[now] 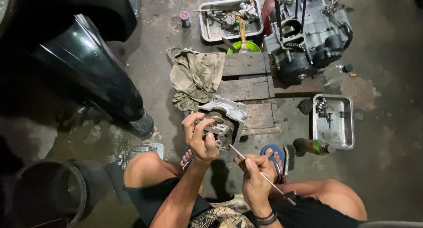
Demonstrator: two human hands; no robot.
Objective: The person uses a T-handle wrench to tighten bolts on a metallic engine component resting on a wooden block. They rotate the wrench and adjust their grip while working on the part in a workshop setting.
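From the head camera, looking down past bare knees to a stained concrete floor (387, 135): the left hand (199, 137) is clamped on the near face of a grey metal cylinder head (224, 118), fingers curled over its edge and thumb pressed against it. The part stands tilted at the near edge of a wooden pallet (246, 78), directly ahead of the person. The right hand (257, 175) sits nearer the body and just right of the left, closed in a pinch around a thin metal rod (260, 173). The rod's far tip reaches up-left to the cylinder head beside the left thumb; its near end runs back over the right thigh.

A shallow metal tray (348, 122) lies on the floor right of the pallet, holding a few small metal parts in its far-left corner. A second metal tray (207, 30) sits beyond the pallet's far edge, filled with a carburettor and loose fittings. A green bowl (244, 46) with a tool handle sticking out of it rests between that tray and the pallet. An engine block (308, 34) stands at the pallet's far-right corner. A dirty rag (196, 76) lies along the pallet's left edge. A black bucket (48, 193) stands at the near left.
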